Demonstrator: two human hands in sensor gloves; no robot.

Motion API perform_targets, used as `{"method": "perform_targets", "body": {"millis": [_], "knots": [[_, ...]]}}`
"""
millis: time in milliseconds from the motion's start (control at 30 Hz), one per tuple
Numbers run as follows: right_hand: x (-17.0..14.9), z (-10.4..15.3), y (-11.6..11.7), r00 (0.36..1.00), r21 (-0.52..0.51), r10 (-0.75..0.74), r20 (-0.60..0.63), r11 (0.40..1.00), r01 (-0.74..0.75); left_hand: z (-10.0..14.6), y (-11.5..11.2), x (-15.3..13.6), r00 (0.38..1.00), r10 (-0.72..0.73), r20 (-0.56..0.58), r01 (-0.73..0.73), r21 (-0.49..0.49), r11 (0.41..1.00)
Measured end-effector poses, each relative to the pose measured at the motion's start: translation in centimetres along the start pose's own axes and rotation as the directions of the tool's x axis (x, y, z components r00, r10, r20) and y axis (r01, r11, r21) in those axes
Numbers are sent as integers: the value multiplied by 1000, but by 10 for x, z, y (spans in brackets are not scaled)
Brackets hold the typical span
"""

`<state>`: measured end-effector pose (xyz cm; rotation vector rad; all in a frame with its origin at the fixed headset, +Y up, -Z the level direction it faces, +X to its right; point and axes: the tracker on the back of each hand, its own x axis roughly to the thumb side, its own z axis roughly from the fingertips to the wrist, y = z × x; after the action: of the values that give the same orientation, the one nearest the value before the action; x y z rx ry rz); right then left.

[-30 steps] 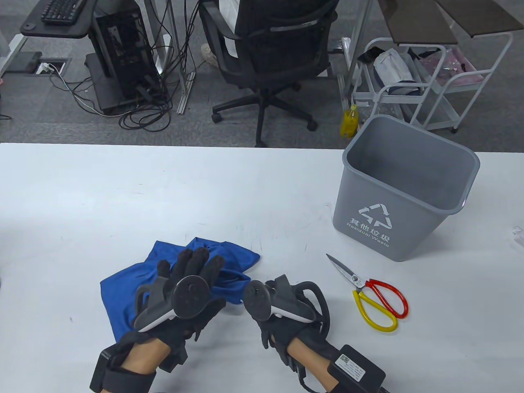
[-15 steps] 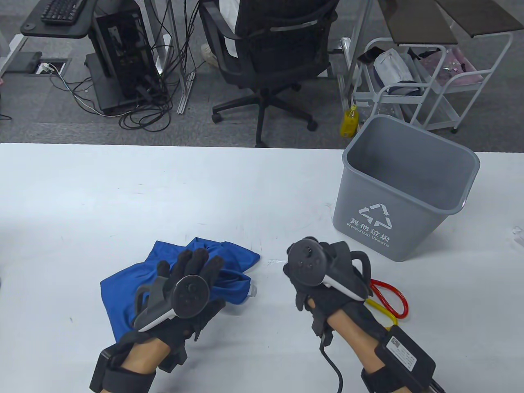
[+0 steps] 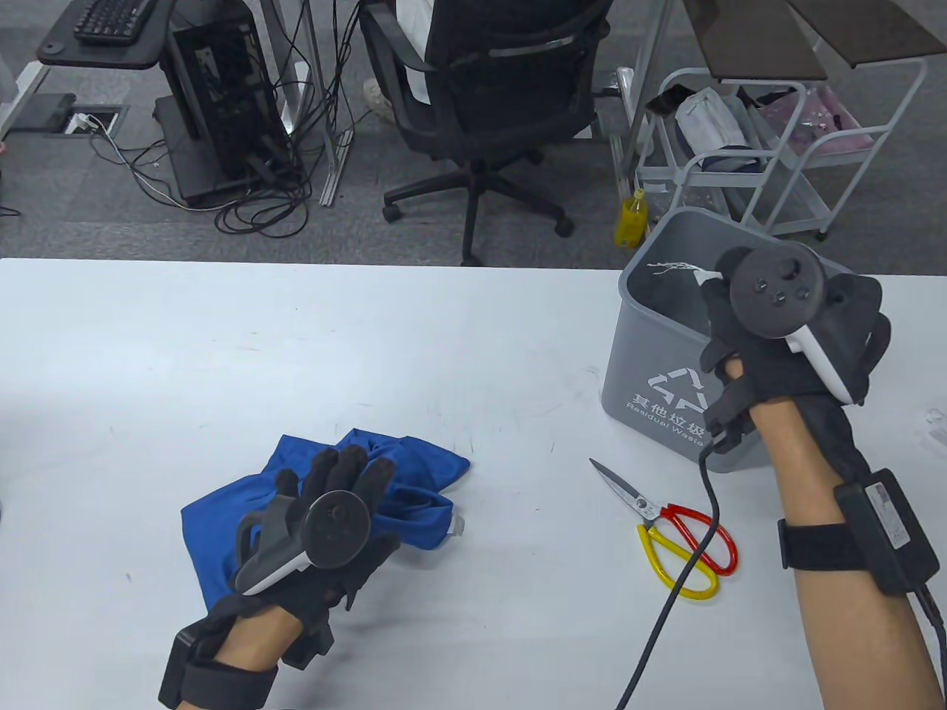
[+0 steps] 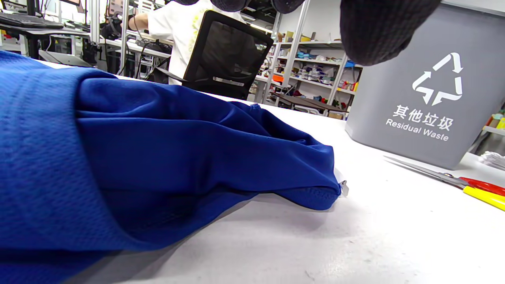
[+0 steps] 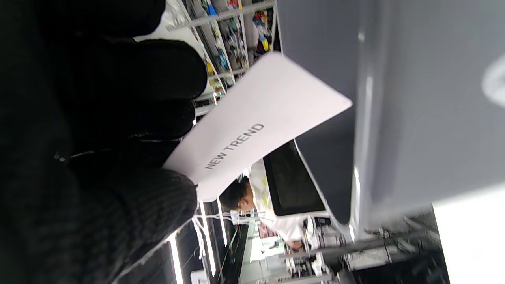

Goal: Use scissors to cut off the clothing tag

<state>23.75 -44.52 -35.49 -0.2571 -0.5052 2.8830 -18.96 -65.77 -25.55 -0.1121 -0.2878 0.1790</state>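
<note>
Right hand pinches the cut tag above the bin; let go early, it could flutter outside. Left hand rests flat, fingers spread, on the shirt.

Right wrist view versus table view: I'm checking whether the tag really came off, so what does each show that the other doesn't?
Only the right wrist view shows the white tag up close, printed NEW TREND, pinched by gloved fingers. Only the table view shows the scissors lying on the table and the left hand resting on the blue garment. Both show the grey bin with the right hand at it.
</note>
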Motion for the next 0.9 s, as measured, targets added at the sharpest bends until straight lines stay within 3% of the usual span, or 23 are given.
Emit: {"method": "perform_targets", "body": {"millis": [300, 433, 600, 733, 900], "knots": [[-29, -6, 21, 993, 40, 88, -82, 996, -85, -1, -2, 0, 1000, 5, -6, -5, -21, 1000], [-28, -1, 23, 991, 26, 114, -71, 993, -113, -2, -3, 0, 1000, 9, -5, -9, -26, 1000], [-9, 10, 11, 992, -30, 127, 12, 992, -127, -2, -3, 0, 1000, 8, -4, -9, -25, 1000], [18, 35, 8, 987, -13, 97, 131, 995, -96, -2, -3, 1, 1000, 9, -1, -9, -25, 1000], [48, 102, 48, 961, 140, -4, 278, 990, -36, -2, -3, 0, 1000, 10, 0, -10, -17, 1000]]}}
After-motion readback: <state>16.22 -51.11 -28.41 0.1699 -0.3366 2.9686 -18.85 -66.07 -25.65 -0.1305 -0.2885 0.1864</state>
